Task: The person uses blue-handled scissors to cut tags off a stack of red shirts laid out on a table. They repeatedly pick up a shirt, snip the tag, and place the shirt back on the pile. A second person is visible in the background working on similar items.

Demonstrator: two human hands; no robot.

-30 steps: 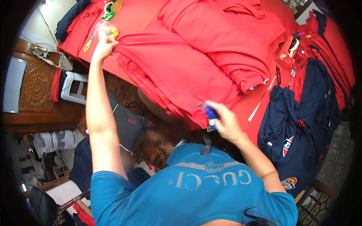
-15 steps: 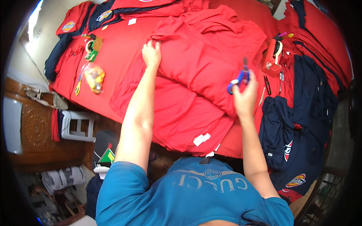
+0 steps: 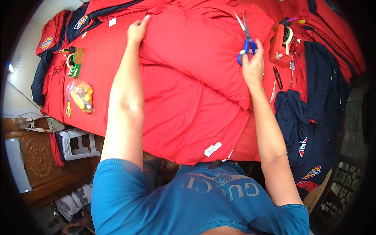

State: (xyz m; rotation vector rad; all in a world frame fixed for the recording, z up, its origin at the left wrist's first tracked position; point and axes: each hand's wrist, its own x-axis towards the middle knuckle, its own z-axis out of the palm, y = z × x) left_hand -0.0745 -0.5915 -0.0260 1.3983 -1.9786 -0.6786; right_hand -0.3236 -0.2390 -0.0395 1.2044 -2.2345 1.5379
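Note:
A red shirt-like garment (image 3: 188, 51) is spread over the red cloth of the table, its upper layer folded across a lower layer. My left hand (image 3: 137, 31) pinches the garment's far left edge between thumb and fingers, arm stretched out. In my right hand (image 3: 253, 67) is a pair of scissors (image 3: 247, 37) with blue handles. Its blades point away from me and stand apart, above the right part of the garment. A white label (image 3: 212, 149) shows on the fabric near the table's front edge.
On the right are a red tape dispenser (image 3: 281, 47), black thread snips (image 3: 277, 77) and dark blue garments (image 3: 291, 117). At left lie a green tape dispenser (image 3: 74, 67), a clear bag with yellow contents (image 3: 82, 96) and yellow-handled scissors (image 3: 68, 109). A white stool (image 3: 80, 145) stands below.
My left hand has moved farther out and left with the garment's edge, and the upper layer lies smoother. The blue scissors are now spread open in my right hand. The view has shifted.

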